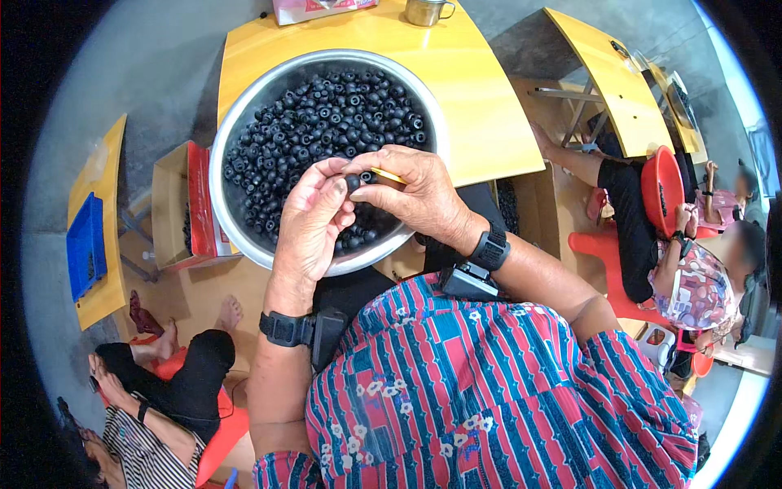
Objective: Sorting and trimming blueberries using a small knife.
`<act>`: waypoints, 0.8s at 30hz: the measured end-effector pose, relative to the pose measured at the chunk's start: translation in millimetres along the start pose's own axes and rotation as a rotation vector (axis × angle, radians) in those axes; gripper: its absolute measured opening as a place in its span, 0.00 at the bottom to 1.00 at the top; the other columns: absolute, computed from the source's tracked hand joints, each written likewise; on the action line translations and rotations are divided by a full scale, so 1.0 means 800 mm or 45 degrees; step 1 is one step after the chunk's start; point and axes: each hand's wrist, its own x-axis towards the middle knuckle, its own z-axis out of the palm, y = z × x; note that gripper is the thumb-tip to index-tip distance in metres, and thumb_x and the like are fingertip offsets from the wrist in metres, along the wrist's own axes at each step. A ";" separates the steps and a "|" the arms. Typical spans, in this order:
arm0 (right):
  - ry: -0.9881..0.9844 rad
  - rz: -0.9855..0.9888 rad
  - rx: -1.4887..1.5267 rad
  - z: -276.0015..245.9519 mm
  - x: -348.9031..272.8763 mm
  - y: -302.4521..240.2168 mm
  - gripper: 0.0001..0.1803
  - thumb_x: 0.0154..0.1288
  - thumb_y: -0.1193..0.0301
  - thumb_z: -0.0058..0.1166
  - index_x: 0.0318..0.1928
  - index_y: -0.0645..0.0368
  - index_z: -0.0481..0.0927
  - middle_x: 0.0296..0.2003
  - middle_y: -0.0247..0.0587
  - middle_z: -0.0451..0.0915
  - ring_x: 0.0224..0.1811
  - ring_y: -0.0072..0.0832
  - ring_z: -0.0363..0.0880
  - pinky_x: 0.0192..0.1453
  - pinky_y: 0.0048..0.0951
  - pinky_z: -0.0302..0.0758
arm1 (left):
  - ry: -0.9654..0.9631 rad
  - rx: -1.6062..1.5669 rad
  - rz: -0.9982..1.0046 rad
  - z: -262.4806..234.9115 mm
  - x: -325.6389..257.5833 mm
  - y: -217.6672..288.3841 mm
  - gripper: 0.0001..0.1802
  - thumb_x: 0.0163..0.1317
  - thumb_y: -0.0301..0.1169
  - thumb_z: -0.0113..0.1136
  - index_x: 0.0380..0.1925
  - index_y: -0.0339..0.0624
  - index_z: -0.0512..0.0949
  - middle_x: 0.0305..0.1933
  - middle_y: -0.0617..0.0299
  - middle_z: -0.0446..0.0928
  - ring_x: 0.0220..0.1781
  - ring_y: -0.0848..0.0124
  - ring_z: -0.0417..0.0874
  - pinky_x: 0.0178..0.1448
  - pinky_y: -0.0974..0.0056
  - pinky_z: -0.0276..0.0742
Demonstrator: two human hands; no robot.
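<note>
My left hand [314, 213] is closed, pinching a small round black part [353, 182] between thumb and fingertips. Facing it, my right hand [417, 189] is closed too, its fingertips right against the black part. A thin yellow stick-like tool [389, 175] shows between the right thumb and forefinger; its tip is hidden. Both hands are above the near right side of a wide metal basin [226, 175]. Inside lies a heap of black hollow parts [314, 114], many with a round hole in the end.
The basin rests on a yellow table [481, 122]. At its far edge are a metal mug [429, 11] and a pink-and-white box [314, 8]. A red-sided carton [198, 196] stands left. Seated people flank me, one with a red basin [661, 187]. A blue tray [85, 244] lies far left.
</note>
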 end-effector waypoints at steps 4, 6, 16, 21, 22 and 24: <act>0.024 -0.001 -0.022 -0.001 -0.002 -0.004 0.13 0.55 0.70 0.64 0.42 0.59 0.83 0.34 0.43 0.83 0.38 0.33 0.82 0.44 0.30 0.77 | -0.054 0.030 -0.071 -0.003 -0.002 -0.003 0.11 0.69 0.33 0.54 0.48 0.42 0.72 0.37 0.70 0.75 0.32 0.82 0.73 0.34 0.76 0.70; 0.026 -0.012 -0.013 -0.001 -0.002 -0.002 0.13 0.55 0.70 0.64 0.42 0.59 0.83 0.34 0.43 0.83 0.38 0.33 0.82 0.44 0.30 0.77 | -0.052 0.016 -0.105 -0.003 -0.003 -0.004 0.11 0.69 0.34 0.54 0.47 0.42 0.72 0.36 0.69 0.75 0.32 0.82 0.73 0.34 0.75 0.70; 0.180 -0.126 -0.138 0.003 -0.007 0.004 0.08 0.63 0.67 0.54 0.36 0.59 0.78 0.28 0.46 0.76 0.32 0.41 0.77 0.38 0.35 0.74 | -0.133 -0.068 -0.060 -0.005 -0.005 -0.001 0.11 0.70 0.40 0.50 0.43 0.45 0.71 0.33 0.68 0.71 0.32 0.81 0.69 0.34 0.74 0.66; 0.014 -0.176 -0.347 0.003 -0.007 -0.001 0.12 0.63 0.62 0.55 0.30 0.57 0.75 0.26 0.44 0.72 0.29 0.42 0.75 0.32 0.39 0.72 | -0.136 -0.118 -0.039 0.000 -0.006 0.001 0.12 0.69 0.39 0.52 0.44 0.44 0.70 0.33 0.68 0.70 0.32 0.80 0.69 0.34 0.74 0.66; 0.015 -0.176 -0.347 0.003 -0.008 -0.002 0.12 0.63 0.62 0.55 0.30 0.57 0.75 0.26 0.44 0.72 0.29 0.42 0.75 0.32 0.39 0.72 | -0.137 -0.117 -0.040 -0.001 -0.006 0.000 0.12 0.69 0.39 0.52 0.44 0.44 0.70 0.33 0.68 0.70 0.32 0.80 0.69 0.34 0.74 0.66; -0.002 -0.157 -0.411 0.005 -0.009 -0.006 0.12 0.63 0.61 0.55 0.30 0.57 0.75 0.25 0.44 0.71 0.28 0.42 0.75 0.31 0.38 0.72 | -0.169 -0.118 -0.016 -0.005 -0.005 -0.001 0.14 0.68 0.40 0.53 0.45 0.43 0.69 0.33 0.69 0.70 0.32 0.80 0.69 0.34 0.74 0.67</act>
